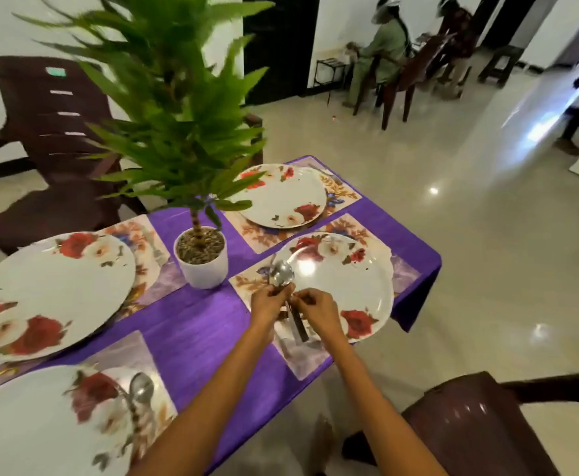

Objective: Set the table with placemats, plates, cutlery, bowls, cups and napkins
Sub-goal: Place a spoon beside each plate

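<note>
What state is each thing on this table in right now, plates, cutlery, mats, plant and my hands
Left hand: shut on the spoon.
Right hand: pinching cutlery handles.
Spoon: held, bowl over the near right plate's edge.
Near right plate: on its placemat, empty.
Far right plate: on its mat, empty.
Far left plate: empty.
Near left plate: a second spoon rests beside it.
Potted plant: upright, mid-table.

Both forearms come in bare from the bottom edge, no sleeves showing anywhere. Left hand (268,301) and right hand (316,310) are bare too: no gloves, rings, watch or bracelets that I can spot.
</note>
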`<state>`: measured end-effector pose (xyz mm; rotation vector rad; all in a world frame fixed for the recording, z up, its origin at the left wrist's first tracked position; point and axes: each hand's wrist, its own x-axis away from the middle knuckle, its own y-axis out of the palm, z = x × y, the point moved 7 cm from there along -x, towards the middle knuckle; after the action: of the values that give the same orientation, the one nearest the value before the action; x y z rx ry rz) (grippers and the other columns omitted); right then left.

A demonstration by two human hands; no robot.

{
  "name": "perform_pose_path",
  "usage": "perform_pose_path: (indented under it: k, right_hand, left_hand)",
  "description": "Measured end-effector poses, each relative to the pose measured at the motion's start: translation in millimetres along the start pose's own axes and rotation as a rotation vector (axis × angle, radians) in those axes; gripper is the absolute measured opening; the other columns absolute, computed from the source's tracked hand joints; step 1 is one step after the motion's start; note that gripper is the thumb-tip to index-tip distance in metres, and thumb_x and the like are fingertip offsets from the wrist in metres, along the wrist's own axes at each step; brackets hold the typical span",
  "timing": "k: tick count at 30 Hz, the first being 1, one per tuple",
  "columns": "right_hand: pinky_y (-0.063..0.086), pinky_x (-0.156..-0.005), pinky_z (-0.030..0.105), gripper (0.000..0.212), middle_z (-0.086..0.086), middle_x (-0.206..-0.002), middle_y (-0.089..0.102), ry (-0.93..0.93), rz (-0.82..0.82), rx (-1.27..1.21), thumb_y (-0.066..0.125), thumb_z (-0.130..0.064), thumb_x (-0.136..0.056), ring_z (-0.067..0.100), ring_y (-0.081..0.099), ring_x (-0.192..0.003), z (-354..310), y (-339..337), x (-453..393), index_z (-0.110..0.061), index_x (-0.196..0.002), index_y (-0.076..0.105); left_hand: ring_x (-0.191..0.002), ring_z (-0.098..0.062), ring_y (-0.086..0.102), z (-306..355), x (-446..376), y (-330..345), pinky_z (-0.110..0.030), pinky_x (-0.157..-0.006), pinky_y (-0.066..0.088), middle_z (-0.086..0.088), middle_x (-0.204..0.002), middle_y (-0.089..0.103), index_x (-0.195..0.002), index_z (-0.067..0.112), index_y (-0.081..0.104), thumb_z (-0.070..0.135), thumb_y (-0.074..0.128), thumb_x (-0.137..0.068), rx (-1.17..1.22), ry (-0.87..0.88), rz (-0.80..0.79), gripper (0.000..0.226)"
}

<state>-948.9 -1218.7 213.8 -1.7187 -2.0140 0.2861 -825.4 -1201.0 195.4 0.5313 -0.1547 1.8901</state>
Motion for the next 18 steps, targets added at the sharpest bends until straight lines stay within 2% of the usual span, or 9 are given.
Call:
perform_pose_path:
  k: [2,7,10,14,18]
  right_hand:
    - [0.053,-0.070,0.024,0.009,0.002,-0.081,0.073,-0.013,0.003,0.022,0.065,-0.022,-0.086,0.012,0.067,-0.072,8.8,-31.5,-26.8,-0.016,-0.083,0.071]
    - [0.055,-0.076,0.040,0.009,0.005,-0.081,0.072,-0.019,-0.058,0.059,0.067,-0.017,-0.084,0.020,0.068,-0.076,36.7,-101.8,-94.1,-0.020,-0.076,0.065]
    - [0.055,-0.078,0.036,0.008,0.003,-0.083,0.072,-0.008,-0.080,-0.011,0.068,-0.012,-0.084,0.018,0.068,-0.080,47.0,-137.8,-126.5,-0.019,-0.082,0.068]
    - [0.054,-0.079,0.035,0.009,0.003,-0.083,0.069,0.031,-0.053,-0.095,0.067,-0.004,-0.085,0.017,0.064,-0.079,67.9,-190.3,-171.3,-0.006,-0.093,0.070]
    - [0.051,-0.082,0.034,0.016,0.005,-0.086,0.068,0.120,-0.030,0.078,0.068,-0.007,-0.084,0.017,0.062,-0.083,103.0,-221.3,-214.7,-0.002,-0.099,0.072]
  left_hand:
    - [-0.070,-0.021,0.065,-1.7,-16.9,36.8,-0.029,-0.055,0.055,-0.010,-0.079,0.066,-0.090,0.005,0.066,0.020,0.070,-0.084,0.003,-0.028,0.025,0.016]
    - [-0.071,-0.022,0.068,-2.6,-56.7,121.7,-0.029,-0.058,0.056,-0.013,-0.085,0.070,-0.092,0.007,0.068,0.023,0.070,-0.084,-0.014,-0.051,0.035,0.019]
    - [-0.074,-0.026,0.068,-3.3,-76.7,159.0,-0.039,-0.066,0.059,-0.015,-0.086,0.071,-0.092,0.007,0.068,0.019,0.071,-0.083,0.054,-0.080,0.046,0.015]
    - [-0.074,-0.027,0.065,-0.6,-97.4,180.7,-0.031,-0.055,0.058,-0.011,-0.078,0.068,-0.091,0.007,0.067,0.011,0.066,-0.087,0.101,-0.071,0.119,0.006]
    - [-0.079,-0.028,0.067,-2.0,-120.3,189.3,-0.041,-0.070,0.059,-0.012,-0.087,0.070,-0.099,0.004,0.068,0.017,0.071,-0.083,0.068,-0.063,0.124,0.021]
